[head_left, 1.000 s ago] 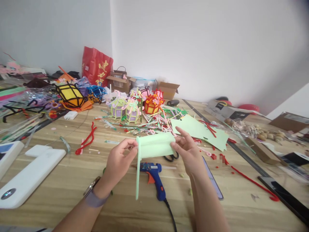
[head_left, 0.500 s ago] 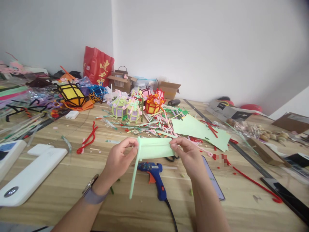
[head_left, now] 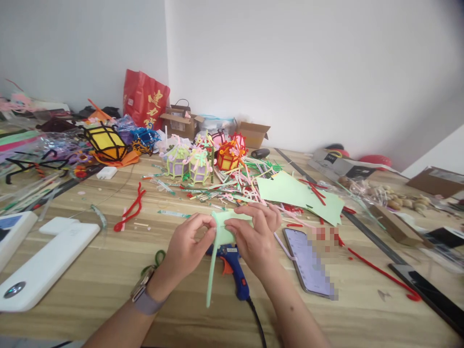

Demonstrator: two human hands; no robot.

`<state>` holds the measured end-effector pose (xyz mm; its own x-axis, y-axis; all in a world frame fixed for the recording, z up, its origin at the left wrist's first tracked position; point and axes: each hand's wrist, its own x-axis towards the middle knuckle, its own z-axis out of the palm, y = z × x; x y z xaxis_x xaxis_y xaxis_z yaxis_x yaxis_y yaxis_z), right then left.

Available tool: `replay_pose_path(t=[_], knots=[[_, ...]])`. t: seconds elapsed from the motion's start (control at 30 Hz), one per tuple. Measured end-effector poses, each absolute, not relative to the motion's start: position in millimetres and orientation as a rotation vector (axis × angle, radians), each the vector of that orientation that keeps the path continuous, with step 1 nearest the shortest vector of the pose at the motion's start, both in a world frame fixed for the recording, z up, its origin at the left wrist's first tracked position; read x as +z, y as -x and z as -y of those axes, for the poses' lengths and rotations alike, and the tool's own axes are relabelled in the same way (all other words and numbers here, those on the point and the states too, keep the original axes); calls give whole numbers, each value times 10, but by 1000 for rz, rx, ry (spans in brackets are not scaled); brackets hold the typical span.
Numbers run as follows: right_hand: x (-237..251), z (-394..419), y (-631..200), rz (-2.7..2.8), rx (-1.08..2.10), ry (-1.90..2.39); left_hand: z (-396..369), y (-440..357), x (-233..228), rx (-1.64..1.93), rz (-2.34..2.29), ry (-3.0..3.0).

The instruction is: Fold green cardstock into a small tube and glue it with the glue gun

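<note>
Both hands, left hand (head_left: 186, 244) and right hand (head_left: 253, 237), pinch a folded green paper (head_left: 223, 227) above the blue glue gun (head_left: 232, 268) near the table's (head_left: 108, 270) front edge, pressing its crease flat.

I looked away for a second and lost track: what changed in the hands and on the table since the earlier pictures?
The right hand slid left along the light green paper piece toward the left hand, so the two hands now nearly meet and less paper shows between them. This uncovered the phone. Both hands kept their pinch; the paper's strip still hangs down. The blue glue gun and pale green sheet lie unmoved.
</note>
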<state>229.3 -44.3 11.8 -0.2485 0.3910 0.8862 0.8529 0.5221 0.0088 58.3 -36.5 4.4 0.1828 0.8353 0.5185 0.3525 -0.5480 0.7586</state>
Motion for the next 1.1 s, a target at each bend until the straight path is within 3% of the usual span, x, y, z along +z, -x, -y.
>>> replay_pose_path(t=[0.17, 0.5, 0.6, 0.83, 0.97, 1.1], knots=[[78, 445, -2408, 1883, -788, 1073, 379, -554, 73, 1324, -1122, -1976], [108, 315, -2896, 1620, -706, 1246, 325, -432, 82, 1411, -1201, -1827], [152, 297, -2966, 1395, -440, 1314, 303, -406, 85, 1423, -1228, -1801], [112, 287, -2836, 1405, 720, 1180, 291, -426, 76, 1402, -1210, -1829], [71, 277, -2745, 1310, 895, 1185, 296, -428, 83, 1351, -1225, -1852], [100, 293, -2733, 1359, 794, 1200, 290, -421, 76, 1364, -1242, -1859]])
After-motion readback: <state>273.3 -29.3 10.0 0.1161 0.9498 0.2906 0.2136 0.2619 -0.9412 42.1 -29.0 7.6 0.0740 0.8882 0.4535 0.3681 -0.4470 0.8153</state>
